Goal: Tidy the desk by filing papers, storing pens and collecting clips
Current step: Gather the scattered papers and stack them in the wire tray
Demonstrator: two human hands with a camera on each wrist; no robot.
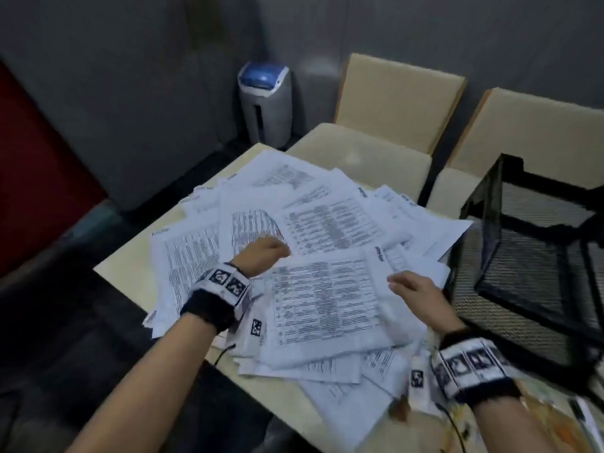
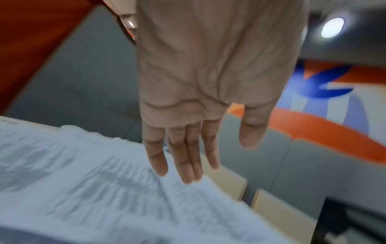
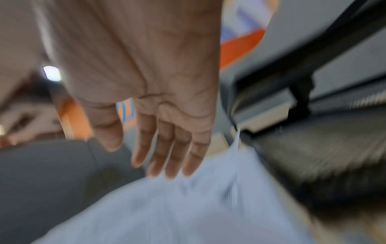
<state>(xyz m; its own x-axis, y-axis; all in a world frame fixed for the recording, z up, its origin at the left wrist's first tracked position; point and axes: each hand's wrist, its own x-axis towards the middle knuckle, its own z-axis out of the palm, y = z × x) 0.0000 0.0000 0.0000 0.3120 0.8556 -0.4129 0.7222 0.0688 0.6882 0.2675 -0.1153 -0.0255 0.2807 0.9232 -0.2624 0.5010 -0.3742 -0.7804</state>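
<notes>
— Head view first: what are the hands doing?

— The left hand (image 1: 261, 255) is out over the middle of the paper heap, its fingertips hidden behind the raised edge of the top sheet (image 1: 327, 299). From its wrist camera the left hand (image 2: 200, 92) shows straight, close-set fingers (image 2: 183, 158) angled down onto the paper, thumb held apart, gripping nothing.

— And the other one?

— The right hand (image 1: 416, 294) lies at the right edge of that same top sheet, fingers relaxed and pointing left. Its wrist view shows the right hand (image 3: 158, 102) with fingers (image 3: 173, 148) extended, tips at or just above a blurred white sheet; I can't tell whether they touch it. Both hands are spread flat, neither clamped on anything.

— Where are the papers?

— The loose printed papers (image 1: 313, 217) sprawl in an overlapping heap across most of the pale desk (image 1: 121, 256), some hanging over its near edge. The same heap fills the lower left of the left wrist view (image 2: 83, 181).

— Anything beside them?

— A black wire-mesh file tray (image 1: 529, 256) stands on the desk just right of the heap, near the right hand. Behind the desk are two cream chairs (image 1: 395, 103), and a grey-and-blue shredder (image 1: 264, 103) stands on the floor by the wall.
</notes>
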